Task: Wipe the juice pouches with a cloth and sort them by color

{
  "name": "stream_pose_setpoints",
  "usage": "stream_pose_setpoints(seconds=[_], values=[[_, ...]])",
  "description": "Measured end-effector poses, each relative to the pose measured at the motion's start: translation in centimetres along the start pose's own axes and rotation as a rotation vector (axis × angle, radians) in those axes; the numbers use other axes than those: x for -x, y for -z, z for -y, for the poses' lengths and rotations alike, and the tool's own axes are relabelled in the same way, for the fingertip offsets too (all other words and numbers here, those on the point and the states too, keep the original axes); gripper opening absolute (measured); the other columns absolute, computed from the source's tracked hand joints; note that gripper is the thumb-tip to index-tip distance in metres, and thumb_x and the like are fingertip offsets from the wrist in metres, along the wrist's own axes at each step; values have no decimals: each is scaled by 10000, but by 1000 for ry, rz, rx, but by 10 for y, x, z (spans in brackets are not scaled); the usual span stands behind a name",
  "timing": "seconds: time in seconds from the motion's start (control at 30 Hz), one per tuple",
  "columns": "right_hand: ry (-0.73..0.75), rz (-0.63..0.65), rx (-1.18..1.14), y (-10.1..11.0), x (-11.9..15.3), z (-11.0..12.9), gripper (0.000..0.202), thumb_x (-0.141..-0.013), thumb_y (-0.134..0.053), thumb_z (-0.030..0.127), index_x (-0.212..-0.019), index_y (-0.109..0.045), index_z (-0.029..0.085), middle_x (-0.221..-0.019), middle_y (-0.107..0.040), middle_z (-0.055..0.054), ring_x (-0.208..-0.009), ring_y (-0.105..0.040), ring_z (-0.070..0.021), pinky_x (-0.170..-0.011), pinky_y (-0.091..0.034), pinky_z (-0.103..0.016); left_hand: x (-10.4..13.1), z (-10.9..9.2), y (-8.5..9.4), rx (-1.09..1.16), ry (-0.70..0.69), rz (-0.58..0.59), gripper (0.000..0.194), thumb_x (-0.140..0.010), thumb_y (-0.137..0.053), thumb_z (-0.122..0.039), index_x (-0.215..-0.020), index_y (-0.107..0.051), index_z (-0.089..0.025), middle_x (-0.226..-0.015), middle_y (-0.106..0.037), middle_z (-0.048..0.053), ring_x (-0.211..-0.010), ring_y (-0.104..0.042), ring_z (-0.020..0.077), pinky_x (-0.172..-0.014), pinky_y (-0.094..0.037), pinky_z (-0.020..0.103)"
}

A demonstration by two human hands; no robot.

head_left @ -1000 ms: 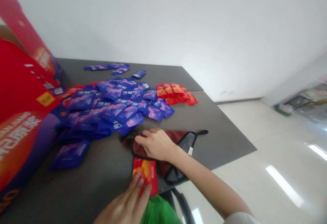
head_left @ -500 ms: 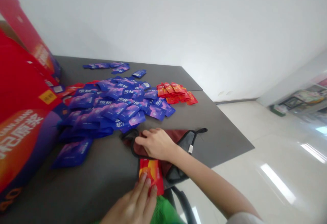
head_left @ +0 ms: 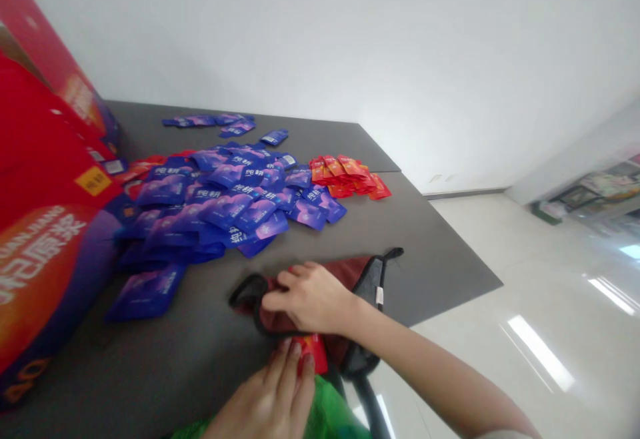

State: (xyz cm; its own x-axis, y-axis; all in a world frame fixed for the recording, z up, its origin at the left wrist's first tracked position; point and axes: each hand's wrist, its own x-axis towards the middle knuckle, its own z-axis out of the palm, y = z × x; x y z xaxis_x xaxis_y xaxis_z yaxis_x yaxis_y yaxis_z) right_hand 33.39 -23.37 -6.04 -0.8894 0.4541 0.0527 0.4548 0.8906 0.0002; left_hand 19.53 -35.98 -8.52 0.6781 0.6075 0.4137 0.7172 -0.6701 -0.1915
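Note:
My right hand, fingers bent and closed, grips a reddish-brown cloth with black edging, grey corners and a small loop. The cloth is bunched on the table and covers the upper part of a red and orange sachet. Stretched fingers of my left hand lie flat on that sachet near the table's front edge; its thumb is hidden. Beyond the cloth spreads a heap of blue-purple sachets. A smaller pile of red sachets lies to its right.
A large red printed box with a raised flap stands at the left. One blue sachet lies apart on the grey table. Several more blue sachets lie near the wall. The table's right edge drops to a shiny floor.
The cloth and my right hand have come slightly nearer to me, covering more of the red sachet under my left fingers. The whole view has shifted a little.

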Motion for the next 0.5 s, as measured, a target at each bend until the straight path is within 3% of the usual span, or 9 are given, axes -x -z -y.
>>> stream_pose_setpoints(seconds=[0.07,0.17,0.23,0.3,0.4,0.5], values=[[-77,-24,36,-3,-14,-19,200,-921,-403,275,-1070,-537,285,-858,-569,-19,-687,-503,-144,-582,-284,-283,-5,4,-2,20,-14,-85,353,-822,-348,-25,-1010,-629,-126,-978,-708,97,-921,-661,193,-715,-503,254],[-176,-170,8,4,-17,-35,205,-947,-353,263,-973,-552,218,-791,-564,-16,-665,-497,-135,-597,-300,-272,-12,15,2,241,50,-142,366,-872,-301,-43,-1002,-621,-165,-919,-723,33,-831,-678,125,-688,-499,195],[-266,-363,-61,17,-2,-37,261,-962,-314,272,-857,-537,186,-728,-535,-12,-651,-479,-129,-617,-323,-263,-15,22,8,422,221,-210,265,-901,-369,-110,-945,-615,-198,-821,-723,-28,-698,-676,79,-670,-494,144],[-362,-602,-136,34,20,-36,276,-961,-305,267,-778,-495,185,-686,-496,-2,-628,-458,-120,-614,-339,-249,-14,28,13,536,500,-290,105,-884,-489,-211,-849,-588,-211,-695,-693,-66,-577,-652,65,-612,-490,117],[-469,-926,-177,54,52,-37,169,-913,-390,229,-756,-448,204,-632,-434,34,-552,-406,-103,-544,-323,-226,-3,33,12,556,859,-286,145,-867,-526,-337,-803,-524,-207,-677,-667,-42,-605,-663,98,-553,-499,134],[-578,-1103,-135,59,69,-45,143,-855,-449,196,-718,-413,216,-584,-384,56,-506,-361,-98,-499,-297,-221,17,33,4,393,984,-224,192,-883,-480,-378,-888,-513,-189,-780,-678,33,-719,-680,160,-585,-533,210]])
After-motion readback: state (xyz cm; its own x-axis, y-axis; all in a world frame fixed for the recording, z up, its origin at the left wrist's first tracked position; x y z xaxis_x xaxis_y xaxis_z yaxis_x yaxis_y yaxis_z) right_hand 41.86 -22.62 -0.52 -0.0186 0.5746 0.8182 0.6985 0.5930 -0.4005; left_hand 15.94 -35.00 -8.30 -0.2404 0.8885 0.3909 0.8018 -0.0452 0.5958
